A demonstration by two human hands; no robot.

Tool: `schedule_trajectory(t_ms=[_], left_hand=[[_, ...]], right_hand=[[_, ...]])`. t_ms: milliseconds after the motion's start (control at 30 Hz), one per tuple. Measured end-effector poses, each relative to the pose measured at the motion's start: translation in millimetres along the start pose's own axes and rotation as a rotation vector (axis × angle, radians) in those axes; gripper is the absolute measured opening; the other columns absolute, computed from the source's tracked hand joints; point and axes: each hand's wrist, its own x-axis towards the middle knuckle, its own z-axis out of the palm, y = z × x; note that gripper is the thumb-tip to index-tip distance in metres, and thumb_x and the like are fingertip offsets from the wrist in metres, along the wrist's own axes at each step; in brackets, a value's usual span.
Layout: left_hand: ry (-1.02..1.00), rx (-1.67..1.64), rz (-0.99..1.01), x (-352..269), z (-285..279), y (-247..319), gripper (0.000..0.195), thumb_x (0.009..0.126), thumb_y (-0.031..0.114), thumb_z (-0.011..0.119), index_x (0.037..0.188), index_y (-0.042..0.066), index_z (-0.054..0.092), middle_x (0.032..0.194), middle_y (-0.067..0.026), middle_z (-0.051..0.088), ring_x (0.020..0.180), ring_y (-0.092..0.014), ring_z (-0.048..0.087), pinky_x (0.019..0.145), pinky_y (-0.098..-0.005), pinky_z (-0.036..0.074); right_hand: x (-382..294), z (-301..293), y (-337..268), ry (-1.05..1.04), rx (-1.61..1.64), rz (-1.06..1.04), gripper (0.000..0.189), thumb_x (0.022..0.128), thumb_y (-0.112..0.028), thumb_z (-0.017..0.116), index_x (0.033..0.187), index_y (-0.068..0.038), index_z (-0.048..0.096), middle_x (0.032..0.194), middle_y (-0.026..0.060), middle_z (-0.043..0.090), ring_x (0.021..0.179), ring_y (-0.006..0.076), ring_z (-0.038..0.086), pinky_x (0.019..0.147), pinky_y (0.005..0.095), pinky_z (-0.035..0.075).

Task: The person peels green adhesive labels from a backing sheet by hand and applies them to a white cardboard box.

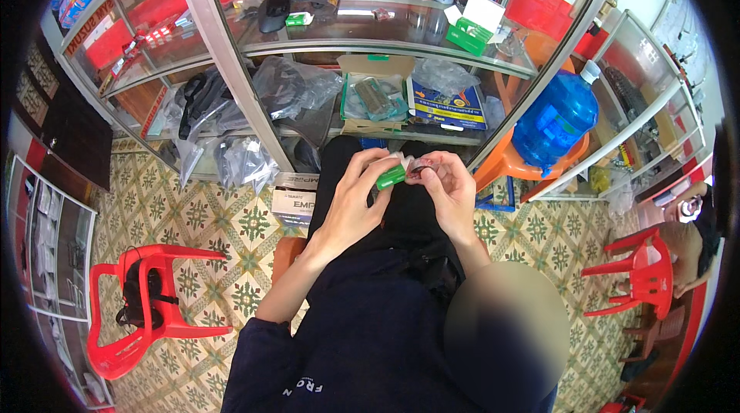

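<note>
Above my lap, my left hand (365, 187) grips a small green and white carton (391, 176), its white end flap towards the right. Close beside it, my right hand (451, 190) pinches a small clear plastic packet (417, 169) with red printing and something dark inside. Packet and carton end meet or nearly meet; I cannot tell whether they touch. On the glass shelf ahead stands an open green box (471, 35) with its white flaps raised. A similar small green carton (298, 19) lies farther left on that shelf, and a small reddish packet (381, 14) lies between them.
A glass display cabinet (347, 50) with a metal frame stands before me. Its lower shelf holds an open carton (373, 98) and bagged parts (295, 86). At right, a blue water bottle (556, 118) rests on an orange chair (500, 161). A red chair (156, 303) stands left.
</note>
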Motion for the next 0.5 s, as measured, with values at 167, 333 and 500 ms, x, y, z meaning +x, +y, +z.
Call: schedule_trajectory(t_ms=[167,333,500], left_hand=[[-0.044,-0.041,0.0,-1,0,-3,0.047,0.085,-0.008,0.07,0.131,0.003,0.063,0.119,-0.0163,0.065,0.113,-0.033,0.067,0.097,-0.0388,0.052],[-0.089,-0.086,-0.015,2,-2,6,0.044,0.089,0.001,0.071,0.132,0.002,0.063,0.115,-0.0164,0.066,0.106,-0.033,0.068,0.093,-0.0394,0.052],[-0.293,-0.169,-0.064,3,-10,4,0.042,0.089,0.005,0.073,0.129,0.002,0.063,0.112,-0.0156,0.066,0.103,-0.031,0.067,0.09,-0.0385,0.052]], right_hand=[[-3,6,0,-0.036,-0.05,-0.028,0.022,0.103,-0.001,0.063,0.124,0.005,0.059,0.117,0.0098,0.062,0.109,0.0181,0.065,0.093,0.0345,0.06],[-1,4,-5,-0.051,-0.117,-0.093,0.02,0.102,0.001,0.063,0.121,0.005,0.061,0.115,0.0098,0.062,0.104,0.0172,0.066,0.091,0.0329,0.059],[-1,-9,-14,-0.224,-0.347,-0.11,0.019,0.095,0.0,0.071,0.113,0.003,0.067,0.107,0.0108,0.067,0.096,0.0179,0.068,0.083,0.0307,0.056]])
